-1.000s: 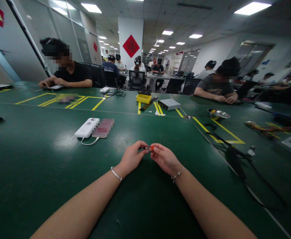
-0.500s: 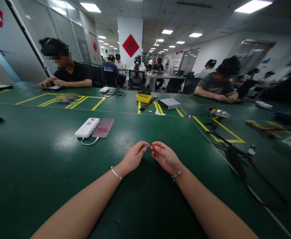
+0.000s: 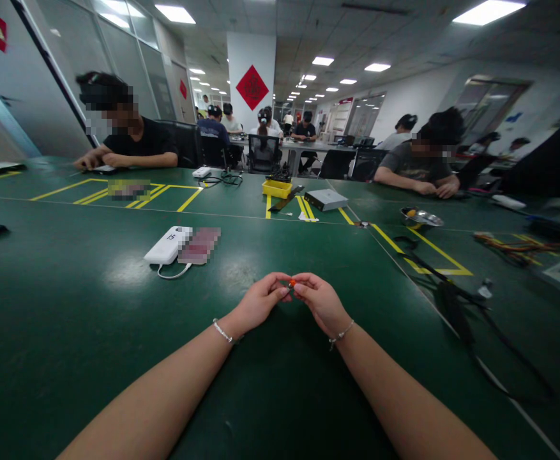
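Note:
Both my hands meet over the green table (image 3: 69,300), fingertips touching. My left hand (image 3: 259,301) and my right hand (image 3: 318,303) pinch one tiny part (image 3: 292,282) between them. Only an orange tip of it shows above the fingers; the rest is hidden. Each wrist wears a thin bracelet. Both forearms rest low over the table.
A white power bank (image 3: 168,246) with a short cable lies ahead left. A yellow bin (image 3: 276,188) and a grey box (image 3: 325,199) stand further back. A metal bowl (image 3: 421,218), black cables (image 3: 452,294) and coloured wires (image 3: 519,248) lie to the right. Other people sit at the far edges.
My hands have closed together; the small metal piece seen between the fingertips earlier is now covered, and only the orange tip shows.

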`<state>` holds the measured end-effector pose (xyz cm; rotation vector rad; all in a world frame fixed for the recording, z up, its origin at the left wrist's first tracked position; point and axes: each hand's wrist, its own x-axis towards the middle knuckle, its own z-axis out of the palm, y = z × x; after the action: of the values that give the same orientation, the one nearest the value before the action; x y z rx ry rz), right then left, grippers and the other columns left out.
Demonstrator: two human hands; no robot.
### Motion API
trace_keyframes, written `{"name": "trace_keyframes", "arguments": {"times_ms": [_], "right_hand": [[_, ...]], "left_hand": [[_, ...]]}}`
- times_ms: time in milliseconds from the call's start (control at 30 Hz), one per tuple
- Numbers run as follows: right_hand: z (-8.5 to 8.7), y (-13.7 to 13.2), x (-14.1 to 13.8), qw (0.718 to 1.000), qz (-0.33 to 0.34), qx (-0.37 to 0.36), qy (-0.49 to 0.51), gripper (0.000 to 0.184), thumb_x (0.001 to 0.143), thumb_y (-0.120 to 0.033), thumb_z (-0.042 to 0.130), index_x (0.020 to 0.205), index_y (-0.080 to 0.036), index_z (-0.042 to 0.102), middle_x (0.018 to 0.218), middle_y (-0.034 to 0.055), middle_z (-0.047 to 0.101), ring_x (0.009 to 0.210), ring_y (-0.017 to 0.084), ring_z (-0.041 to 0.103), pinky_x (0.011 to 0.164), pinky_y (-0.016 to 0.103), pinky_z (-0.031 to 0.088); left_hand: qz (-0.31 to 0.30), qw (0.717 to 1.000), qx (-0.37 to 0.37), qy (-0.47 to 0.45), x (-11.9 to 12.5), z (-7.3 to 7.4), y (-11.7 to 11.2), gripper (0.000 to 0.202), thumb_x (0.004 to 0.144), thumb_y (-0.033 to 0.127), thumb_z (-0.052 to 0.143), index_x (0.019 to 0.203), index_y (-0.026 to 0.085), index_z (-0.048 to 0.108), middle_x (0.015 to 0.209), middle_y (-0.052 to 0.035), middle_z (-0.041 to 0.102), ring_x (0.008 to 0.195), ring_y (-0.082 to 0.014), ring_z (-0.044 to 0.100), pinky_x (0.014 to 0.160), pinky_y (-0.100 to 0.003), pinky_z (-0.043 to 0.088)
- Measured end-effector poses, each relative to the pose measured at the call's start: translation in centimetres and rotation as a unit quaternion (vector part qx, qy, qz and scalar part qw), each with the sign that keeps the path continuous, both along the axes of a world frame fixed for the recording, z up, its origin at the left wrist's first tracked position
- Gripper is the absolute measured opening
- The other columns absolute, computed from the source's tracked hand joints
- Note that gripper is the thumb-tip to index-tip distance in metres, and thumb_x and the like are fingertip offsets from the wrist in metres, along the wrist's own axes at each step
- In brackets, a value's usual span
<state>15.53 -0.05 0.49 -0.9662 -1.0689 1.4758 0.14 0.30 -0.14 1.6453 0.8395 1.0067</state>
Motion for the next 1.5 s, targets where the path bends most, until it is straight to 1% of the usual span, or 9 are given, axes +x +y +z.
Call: {"name": "trace_keyframes", "arguments": {"times_ms": [233,367,600,767,867,1033,1200,1367,1500], "right_hand": [[0.04,-0.08,-0.01,0.995,0.033,-0.05,0.081,0.019,0.058,-0.022,0.069,0.075,-0.016,0.061,0.065,0.0001,0.061,0.06,0.01,0.054,0.067,0.03,0.042],[0.01,-0.05,-0.1,0.993,0.043,-0.061,0.089,0.019,0.058,-0.022,0.069,0.075,-0.014,0.063,0.065,0.0018,0.062,0.06,0.011,0.055,0.068,0.031,0.042],[-0.03,-0.1,-0.12,0.999,0.019,-0.032,0.032,0.026,0.059,-0.024,0.068,0.084,-0.015,0.067,0.073,0.0045,0.066,0.064,0.013,0.057,0.073,0.035,0.043],[0.01,-0.21,-0.16,0.999,0.011,0.033,-0.03,0.03,0.061,-0.023,0.066,0.09,-0.019,0.066,0.085,0.0049,0.067,0.074,0.016,0.059,0.08,0.037,0.042],[0.1,-0.31,-0.2,0.997,0.017,0.054,-0.046,0.031,0.06,-0.022,0.066,0.092,-0.021,0.065,0.084,0.0035,0.068,0.077,0.017,0.06,0.08,0.038,0.043],[0.35,-0.45,-0.24,0.996,0.035,0.062,-0.052,0.034,0.06,-0.023,0.067,0.094,-0.021,0.064,0.08,0.003,0.068,0.077,0.019,0.061,0.079,0.039,0.045],[0.68,-0.64,-0.66,0.997,0.048,0.046,-0.032,0.039,0.056,-0.021,0.069,0.094,-0.022,0.064,0.088,0.0021,0.067,0.083,0.019,0.06,0.081,0.039,0.045],[0.54,-0.68,-0.85,0.995,0.024,0.065,-0.064,0.033,0.057,-0.022,0.069,0.091,-0.023,0.065,0.088,0.0026,0.067,0.082,0.019,0.061,0.081,0.038,0.045],[0.09,-0.49,-0.5,0.991,0.002,0.091,-0.103,0.031,0.059,-0.023,0.067,0.09,-0.023,0.065,0.087,0.0023,0.067,0.079,0.018,0.061,0.077,0.036,0.047]], "left_hand": [[-0.015,1.0,-0.003,-0.026,-0.07,0.11,-0.07,0.026,0.079,0.022,0.047,0.105,0.016,0.046,0.072,-0.0003,0.058,0.072,-0.0115,0.056,0.07,-0.027,0.043],[-0.018,1.0,0.0,-0.016,-0.03,0.24,-0.19,0.025,0.079,0.019,0.047,0.104,0.017,0.047,0.071,0.0007,0.057,0.072,-0.0114,0.056,0.07,-0.027,0.043],[-0.001,0.999,-0.012,-0.032,-0.02,0.25,-0.14,0.024,0.079,0.019,0.047,0.103,0.016,0.045,0.069,0.0008,0.057,0.069,-0.0108,0.056,0.068,-0.027,0.043],[0.004,0.996,-0.039,-0.081,0.09,0.25,-0.04,0.022,0.079,0.02,0.049,0.1,0.015,0.045,0.068,0.0002,0.057,0.068,-0.0106,0.056,0.067,-0.026,0.043],[0.003,0.993,-0.051,-0.103,0.16,0.31,-0.06,0.022,0.078,0.02,0.05,0.099,0.015,0.044,0.067,0.001,0.057,0.067,-0.0102,0.056,0.067,-0.026,0.043],[0.0,0.99,-0.065,-0.123,0.23,0.46,-0.23,0.022,0.076,0.019,0.051,0.096,0.015,0.043,0.065,0.0021,0.056,0.065,-0.0098,0.055,0.065,-0.025,0.043],[0.012,0.991,-0.057,-0.122,0.2,0.5,-0.35,0.023,0.075,0.019,0.053,0.095,0.017,0.043,0.063,0.0044,0.052,0.062,-0.0086,0.053,0.061,-0.023,0.041],[-0.014,0.988,-0.067,-0.137,-0.05,0.46,-0.16,0.023,0.073,0.018,0.055,0.094,0.017,0.043,0.064,0.0045,0.053,0.063,-0.0082,0.054,0.062,-0.022,0.04],[-0.052,0.982,-0.1,-0.15,-0.22,0.55,-0.05,0.032,0.069,0.016,0.059,0.096,0.017,0.042,0.069,0.0026,0.057,0.067,-0.0099,0.057,0.064,-0.023,0.041]]}}
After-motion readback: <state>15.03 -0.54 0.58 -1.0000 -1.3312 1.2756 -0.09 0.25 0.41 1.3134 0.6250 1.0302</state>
